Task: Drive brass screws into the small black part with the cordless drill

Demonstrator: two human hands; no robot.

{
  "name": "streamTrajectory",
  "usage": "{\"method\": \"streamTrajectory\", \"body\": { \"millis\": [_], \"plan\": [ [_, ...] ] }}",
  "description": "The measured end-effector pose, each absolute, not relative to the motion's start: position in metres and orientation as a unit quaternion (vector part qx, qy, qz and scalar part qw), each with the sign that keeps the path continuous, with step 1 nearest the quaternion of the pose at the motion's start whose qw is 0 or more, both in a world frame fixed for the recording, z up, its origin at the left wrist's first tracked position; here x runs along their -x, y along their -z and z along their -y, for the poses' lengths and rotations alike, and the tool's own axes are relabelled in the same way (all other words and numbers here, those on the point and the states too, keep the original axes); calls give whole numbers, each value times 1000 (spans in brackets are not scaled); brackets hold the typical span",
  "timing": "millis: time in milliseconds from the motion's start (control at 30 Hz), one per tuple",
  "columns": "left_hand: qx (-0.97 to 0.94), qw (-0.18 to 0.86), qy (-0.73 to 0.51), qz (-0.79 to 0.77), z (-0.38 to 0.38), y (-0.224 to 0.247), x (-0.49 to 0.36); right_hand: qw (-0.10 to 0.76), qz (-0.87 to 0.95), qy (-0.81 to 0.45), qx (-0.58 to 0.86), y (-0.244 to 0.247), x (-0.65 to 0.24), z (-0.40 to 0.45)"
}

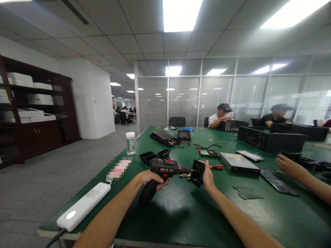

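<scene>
My left hand point(155, 179) is wrapped round the grip of a black cordless drill point(165, 167) with red accents. The drill points right, its bit meeting the face of a small black plastic part point(196, 174). That part is held upright by its right side in my right hand point(208, 175), above the table. Whether the bit sits in a screw is too small to tell. Behind the bit lies a small pile of brass-coloured pieces point(184, 175), partly hidden. A screwdriver with an orange and black handle point(216, 167) lies just beyond my right hand.
A white power strip point(84, 206) and a lidded clear bottle point(131, 144) stand along the left edge of the green table point(170, 224). Black trays point(150, 157), an optical drive point(239, 162) and dark computer cases point(270, 139) lie around. A co-worker's hand point(291, 167) reaches in at right.
</scene>
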State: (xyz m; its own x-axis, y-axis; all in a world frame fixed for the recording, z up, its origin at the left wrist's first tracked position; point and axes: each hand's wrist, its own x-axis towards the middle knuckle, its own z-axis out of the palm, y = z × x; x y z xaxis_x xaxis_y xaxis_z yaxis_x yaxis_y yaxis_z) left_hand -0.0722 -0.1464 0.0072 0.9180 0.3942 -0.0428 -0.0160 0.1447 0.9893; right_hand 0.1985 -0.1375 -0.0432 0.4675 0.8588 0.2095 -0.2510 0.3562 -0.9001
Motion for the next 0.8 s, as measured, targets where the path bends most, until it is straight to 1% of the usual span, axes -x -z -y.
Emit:
{"method": "streamTrajectory", "body": {
  "millis": [333,533,800],
  "plan": [
    [-642,740,-143,-142,147,-7,72,739,360,-376,428,44,-199,137],
    [-642,739,-141,-149,146,-6,72,744,363,-355,435,45,-200,136],
    [-639,743,-137,-141,146,-7,72,737,366,-369,431,47,-200,135]
  ]
}}
